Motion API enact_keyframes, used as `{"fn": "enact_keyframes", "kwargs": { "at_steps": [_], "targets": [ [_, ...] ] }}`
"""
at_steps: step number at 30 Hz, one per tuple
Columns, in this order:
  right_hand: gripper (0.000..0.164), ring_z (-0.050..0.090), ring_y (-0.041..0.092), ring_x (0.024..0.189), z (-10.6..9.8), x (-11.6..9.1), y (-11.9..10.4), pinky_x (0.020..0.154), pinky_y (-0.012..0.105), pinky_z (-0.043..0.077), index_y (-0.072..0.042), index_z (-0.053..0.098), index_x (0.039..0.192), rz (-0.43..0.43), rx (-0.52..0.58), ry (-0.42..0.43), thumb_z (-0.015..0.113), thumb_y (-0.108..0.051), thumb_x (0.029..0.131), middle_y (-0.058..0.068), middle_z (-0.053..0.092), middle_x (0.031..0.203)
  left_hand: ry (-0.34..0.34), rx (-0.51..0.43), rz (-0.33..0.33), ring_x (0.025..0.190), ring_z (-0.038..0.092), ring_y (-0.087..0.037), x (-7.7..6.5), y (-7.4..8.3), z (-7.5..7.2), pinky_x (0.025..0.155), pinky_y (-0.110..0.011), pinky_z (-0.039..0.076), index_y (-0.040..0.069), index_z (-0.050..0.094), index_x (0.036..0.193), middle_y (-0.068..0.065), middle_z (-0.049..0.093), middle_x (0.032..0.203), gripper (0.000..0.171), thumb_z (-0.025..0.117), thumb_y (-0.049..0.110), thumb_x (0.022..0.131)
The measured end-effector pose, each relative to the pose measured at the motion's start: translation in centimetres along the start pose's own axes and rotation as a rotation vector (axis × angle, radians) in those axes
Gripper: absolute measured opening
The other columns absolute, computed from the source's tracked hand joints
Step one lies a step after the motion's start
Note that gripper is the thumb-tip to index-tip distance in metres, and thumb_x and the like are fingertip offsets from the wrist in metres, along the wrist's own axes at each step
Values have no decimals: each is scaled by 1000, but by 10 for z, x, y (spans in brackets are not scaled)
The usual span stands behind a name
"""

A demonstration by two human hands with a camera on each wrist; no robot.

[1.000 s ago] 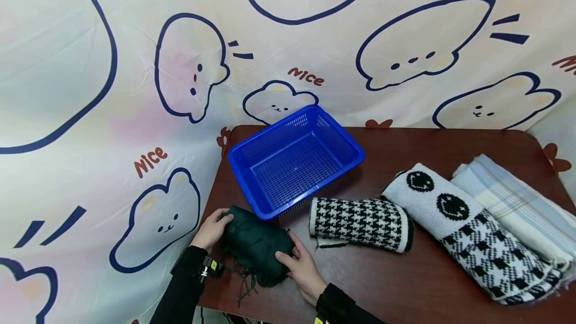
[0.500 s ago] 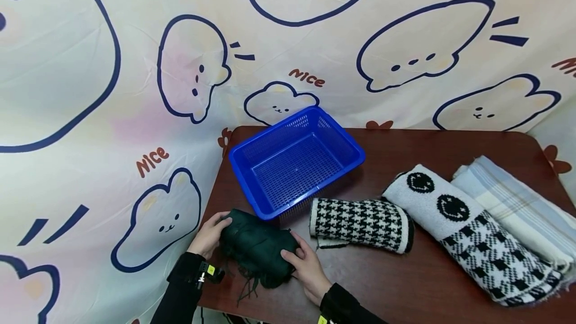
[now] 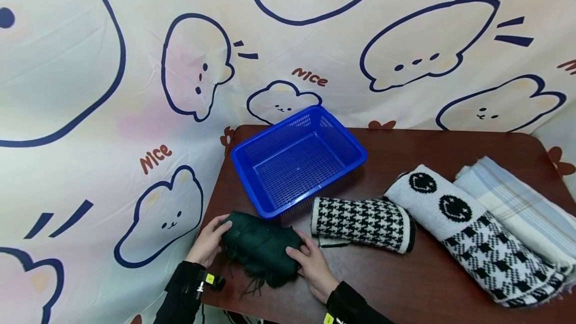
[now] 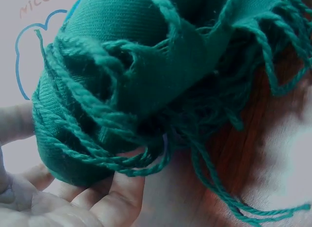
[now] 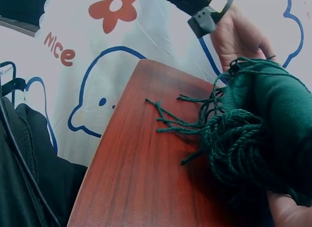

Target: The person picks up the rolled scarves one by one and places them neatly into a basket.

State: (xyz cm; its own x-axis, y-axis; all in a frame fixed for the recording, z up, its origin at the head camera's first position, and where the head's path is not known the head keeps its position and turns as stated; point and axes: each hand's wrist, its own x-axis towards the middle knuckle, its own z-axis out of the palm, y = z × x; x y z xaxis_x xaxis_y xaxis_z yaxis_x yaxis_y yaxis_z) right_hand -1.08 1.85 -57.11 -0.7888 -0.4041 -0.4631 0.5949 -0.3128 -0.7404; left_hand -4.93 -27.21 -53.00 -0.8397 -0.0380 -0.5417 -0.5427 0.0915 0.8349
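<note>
A dark green scarf (image 3: 263, 246), folded into a thick bundle with twisted fringe, is between my hands at the table's near left edge. My left hand (image 3: 209, 243) holds its left end, thumb on top; in the left wrist view that hand's fingers (image 4: 124, 197) come under the cloth. The right end is gripped by my right hand (image 3: 315, 266), thumb on the near face. Fringe strands (image 5: 229, 139) hang from the near side toward the wood in the right wrist view. Some of the right fingers are hidden behind the bundle.
A blue plastic basket (image 3: 243, 184) with nothing in it stands just behind the scarf. To the right lie a rolled houndstooth scarf (image 3: 362, 225), a smiley-patterned scarf (image 3: 454, 208) and a pale blue-and-cream striped scarf (image 3: 504, 184) on the brown table (image 3: 405, 284). A printed cloth hangs behind.
Both hands keep hold of the green scarf. The right hand and its end have shifted slightly right, and the bundle's left end slightly nearer. The other scarves and the basket stay put.
</note>
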Motion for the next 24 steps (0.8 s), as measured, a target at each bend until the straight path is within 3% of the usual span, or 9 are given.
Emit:
{"fn": "enact_keyframes", "kwargs": {
  "at_steps": [12,17,24],
  "targets": [
    [75,52,24,123,1,-2,-13,96,41,49,-14,24,153,-11,-17,-7,66,-29,93,19,40,147,-13,-96,69,90,55,-17,-16,2,-2,68,-30,49,17,46,139,-10,48,129,45,56,32,98],
    [76,51,24,124,4,-6,-19,96,40,49,-15,24,153,-12,-24,-22,67,-30,92,18,42,147,-22,-89,112,98,58,-17,-28,10,-2,76,-32,51,15,41,142,-13,46,132,47,54,31,99],
    [76,51,21,125,7,-17,-25,94,37,50,-18,22,154,-31,-29,-52,65,-28,93,15,43,147,-51,-90,145,109,51,-21,-46,23,-1,86,-33,48,14,37,144,-14,40,141,48,51,30,101]
  ]
}}
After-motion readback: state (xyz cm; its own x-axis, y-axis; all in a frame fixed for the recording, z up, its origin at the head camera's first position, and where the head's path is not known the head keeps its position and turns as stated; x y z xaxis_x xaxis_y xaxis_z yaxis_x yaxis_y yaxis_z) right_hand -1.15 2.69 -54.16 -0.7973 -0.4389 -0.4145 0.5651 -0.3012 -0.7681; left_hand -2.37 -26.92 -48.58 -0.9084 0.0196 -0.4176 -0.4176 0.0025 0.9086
